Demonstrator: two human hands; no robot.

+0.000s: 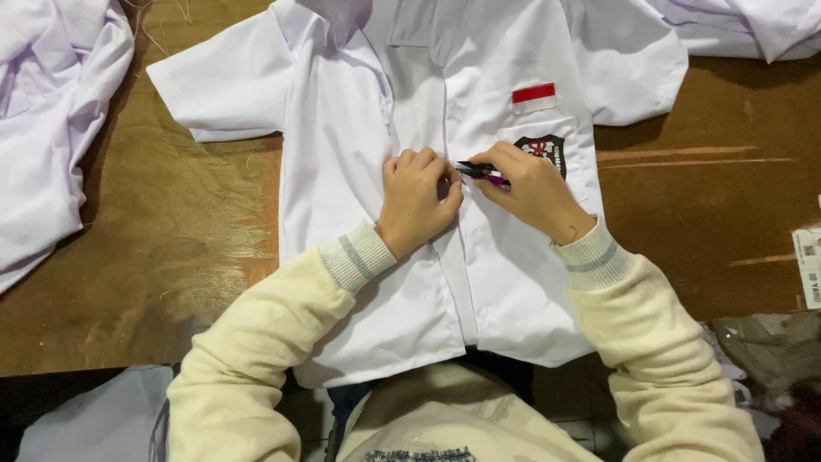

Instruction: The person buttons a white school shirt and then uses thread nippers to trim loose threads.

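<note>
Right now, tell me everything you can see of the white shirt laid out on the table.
The white shirt is short-sleeved, of thin woven-looking cloth, lying flat and front-up on the brown wooden table, collar away from the person, hem hanging over the near edge. A red-and-white patch sits above its chest pocket, which bears a dark emblem. The left hand pinches the front placket; the right hand rests on it, holding small dark snips there.
</note>
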